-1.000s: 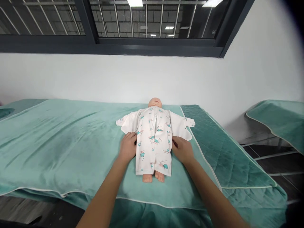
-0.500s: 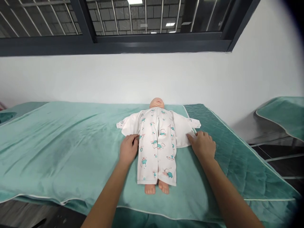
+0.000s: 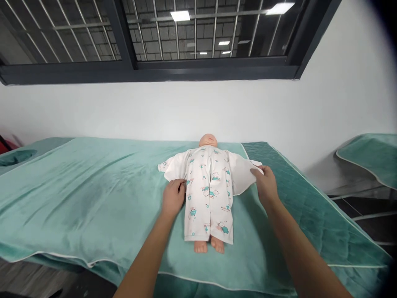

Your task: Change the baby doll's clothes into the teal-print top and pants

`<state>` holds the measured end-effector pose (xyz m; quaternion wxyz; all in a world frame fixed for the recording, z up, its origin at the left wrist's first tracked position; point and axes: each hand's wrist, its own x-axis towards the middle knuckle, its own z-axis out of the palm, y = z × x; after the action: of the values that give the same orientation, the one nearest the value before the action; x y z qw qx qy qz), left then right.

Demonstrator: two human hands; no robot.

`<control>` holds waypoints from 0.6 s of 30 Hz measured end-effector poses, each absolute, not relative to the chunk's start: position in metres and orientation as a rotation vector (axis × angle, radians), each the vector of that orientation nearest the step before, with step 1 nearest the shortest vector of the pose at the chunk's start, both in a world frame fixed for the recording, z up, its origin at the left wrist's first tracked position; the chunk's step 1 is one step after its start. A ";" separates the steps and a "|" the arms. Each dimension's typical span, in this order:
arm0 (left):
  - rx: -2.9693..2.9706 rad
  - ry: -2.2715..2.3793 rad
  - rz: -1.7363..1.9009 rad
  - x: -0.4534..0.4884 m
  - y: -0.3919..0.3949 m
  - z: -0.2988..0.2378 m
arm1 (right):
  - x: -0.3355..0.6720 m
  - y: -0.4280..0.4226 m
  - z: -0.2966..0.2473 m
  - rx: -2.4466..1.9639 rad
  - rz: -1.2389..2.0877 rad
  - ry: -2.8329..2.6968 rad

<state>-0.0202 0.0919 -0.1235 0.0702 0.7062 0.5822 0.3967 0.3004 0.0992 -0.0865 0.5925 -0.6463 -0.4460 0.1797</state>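
A baby doll lies on its back, its head toward the wall and its bare feet toward me. White printed baby clothes cover its body and legs, with the sleeves spread to both sides. My right hand pinches the edge of the plain white flap on the doll's right-hand side in view and holds it raised off the bed. My left hand rests at the left edge of the clothes near the doll's waist, fingers curled together; whether cloth is between them is hidden.
A light green cover spreads over the bed, with a darker quilted pad on the right. Behind stands a white wall below a dark window frame. Another green-covered surface is at the far right.
My right hand has risen with the white flap, lifting its edge up from the bed. My left hand stays beside the clothes. The whole view has shifted slightly.
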 end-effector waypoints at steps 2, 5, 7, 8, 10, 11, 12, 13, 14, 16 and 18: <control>2.127 1.744 1.193 -0.021 0.093 -0.124 | 0.273 0.100 -0.066 -1.383 0.447 -1.143; 2.101 1.736 1.207 -0.022 0.093 -0.126 | 0.228 0.091 -0.048 -1.139 0.397 -1.729; 2.082 1.731 1.210 -0.022 0.093 -0.126 | 0.206 0.080 -0.050 -1.099 0.213 -2.025; 2.075 1.727 1.210 -0.022 0.093 -0.126 | 0.199 0.075 -0.053 -1.095 0.116 -2.103; 2.067 1.722 1.215 -0.022 0.092 -0.126 | 0.194 0.064 -0.063 -1.106 -0.047 -2.138; 2.063 1.720 1.218 -0.022 0.092 -0.126 | 0.195 0.059 -0.068 -1.127 -0.108 -2.112; 2.060 1.718 1.219 -0.022 0.092 -0.126 | 0.199 0.055 -0.073 -1.164 -0.155 -2.061; 2.058 1.718 1.219 -0.022 0.091 -0.125 | 0.203 0.050 -0.076 -1.214 -0.187 -1.993; 2.057 1.720 1.216 -0.022 0.091 -0.125 | 0.209 0.046 -0.079 -1.266 -0.204 -1.928; 2.063 1.720 1.204 -0.021 0.091 -0.124 | 0.217 0.040 -0.083 -1.335 -0.194 -1.846; 2.063 1.726 1.199 -0.021 0.091 -0.123 | 0.222 0.037 -0.084 -1.326 -0.161 -1.839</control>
<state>-0.0206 0.0909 -0.1232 0.0980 0.6971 0.5833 0.4052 0.2220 0.0365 -0.0839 0.4209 -0.5291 -0.7340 -0.0644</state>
